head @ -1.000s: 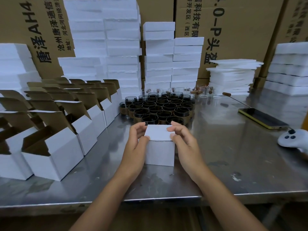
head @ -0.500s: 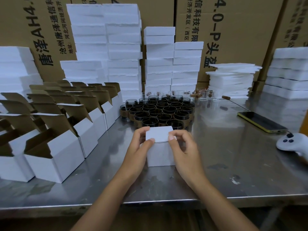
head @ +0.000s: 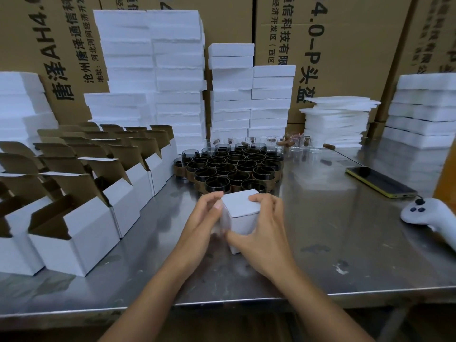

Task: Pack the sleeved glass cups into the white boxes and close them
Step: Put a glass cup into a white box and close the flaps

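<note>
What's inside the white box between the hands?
Nothing inside shows. The white box, held by the left hand and right hand, has its lid down, so any cup within is covered.

Dim indoor light; soft glare on steel table (head: 320, 243) (fisheye bend at edges); hands slightly blurred.

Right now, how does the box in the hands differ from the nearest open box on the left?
The held box has its lid shut; the open box has its flap up, brown inside showing.
The left hand and right hand grip the held box; the open box stands untouched in its row.
Both are white cartons.
</note>
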